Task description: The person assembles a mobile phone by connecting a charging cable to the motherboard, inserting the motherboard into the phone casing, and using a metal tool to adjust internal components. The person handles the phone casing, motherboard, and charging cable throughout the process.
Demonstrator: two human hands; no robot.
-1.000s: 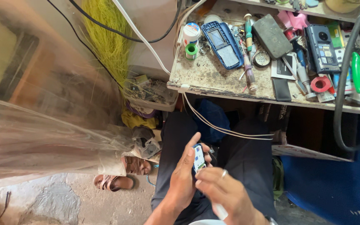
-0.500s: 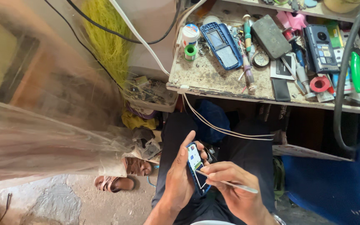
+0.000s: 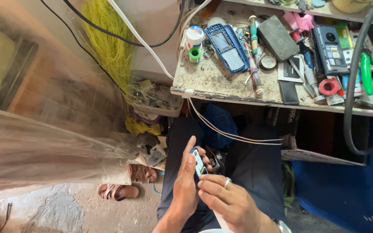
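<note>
left hand [image 3: 185, 190] gripped a small blue-edged phone [image 3: 198, 163] over the lap, lower centre | right hand [image 3: 229, 200] closed round a thin white tool [image 3: 221, 221], fingertips at the phone's lower edge | phone looked partly dismantled, work unfinished | loose blue phone shell [image 3: 228, 42] lay on the cluttered bench [image 3: 212, 80], upper centre

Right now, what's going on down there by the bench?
A seated person holds a small blue-edged phone upright in the left hand over their lap. The right hand, a ring on one finger, presses against its lower edge. Ahead, the cluttered workbench carries a blue phone shell, screwdrivers and tape rolls.
</note>
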